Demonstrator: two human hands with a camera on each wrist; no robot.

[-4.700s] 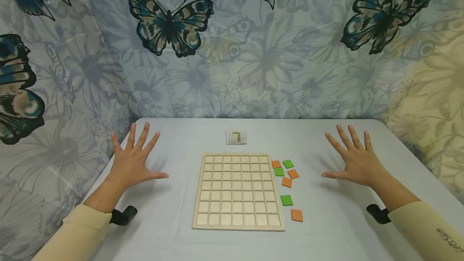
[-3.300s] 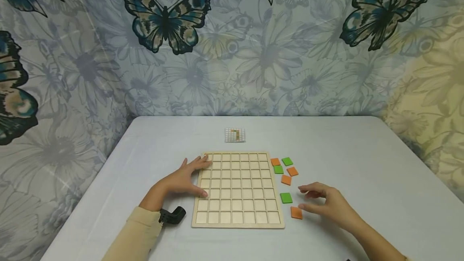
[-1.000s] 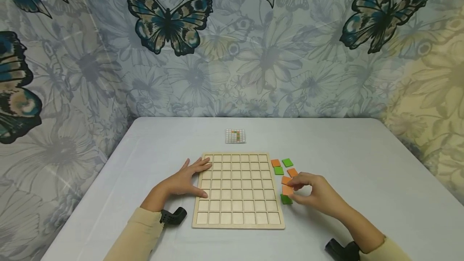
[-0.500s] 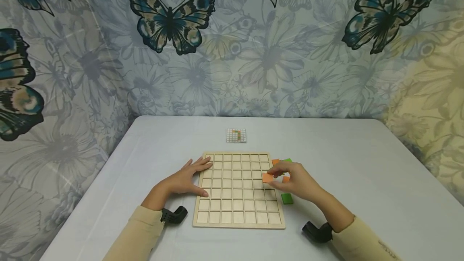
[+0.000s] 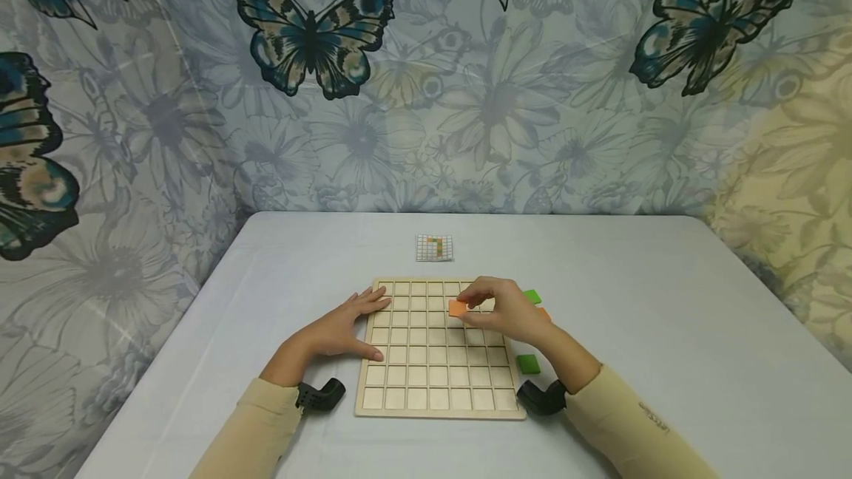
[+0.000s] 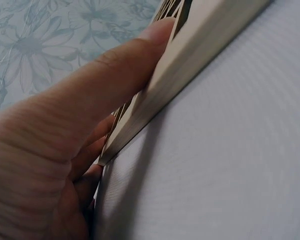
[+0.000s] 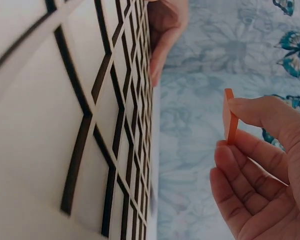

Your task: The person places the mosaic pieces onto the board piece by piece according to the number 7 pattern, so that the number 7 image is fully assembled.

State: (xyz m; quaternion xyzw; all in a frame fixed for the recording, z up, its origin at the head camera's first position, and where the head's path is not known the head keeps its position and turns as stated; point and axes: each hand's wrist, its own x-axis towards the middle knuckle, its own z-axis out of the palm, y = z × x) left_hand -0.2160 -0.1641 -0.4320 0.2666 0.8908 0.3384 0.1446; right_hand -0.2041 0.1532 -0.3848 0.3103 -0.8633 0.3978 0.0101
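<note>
Right hand (image 5: 502, 309): thumb and fingertips clamped on a flat, square, orange tile (image 7: 230, 117), over a pale wooden grid board (image 5: 439, 414), just towards 1 o'clock from its centre
Orange tile: above the cells and apart from them in the right wrist view, its face roughly level with the board
Left hand (image 5: 339, 327): fingers and thumb apart, resting on the board's rim at 9 to 10 o'clock
Board: flat on the white cloth-covered surface (image 5: 665, 279), thin ridges parting its square cells
Loose tiles: beyond the rim, one flat green square (image 5: 529, 364) at 3 o'clock, another green square (image 5: 532, 296) at 2 o'clock, and an orange square (image 5: 543, 313) near it, partly hidden
Card: small, white and gridded (image 5: 435, 248), at 12 o'clock past the board, with orange and green marks too small to read surely
Step in hand: probably carrying the tile to a cell to copy the card's pattern
Next move: likely calls for choosing the cell from the card, squaring the tile's edges to the ridges, then lowering it flat before letting go
</note>
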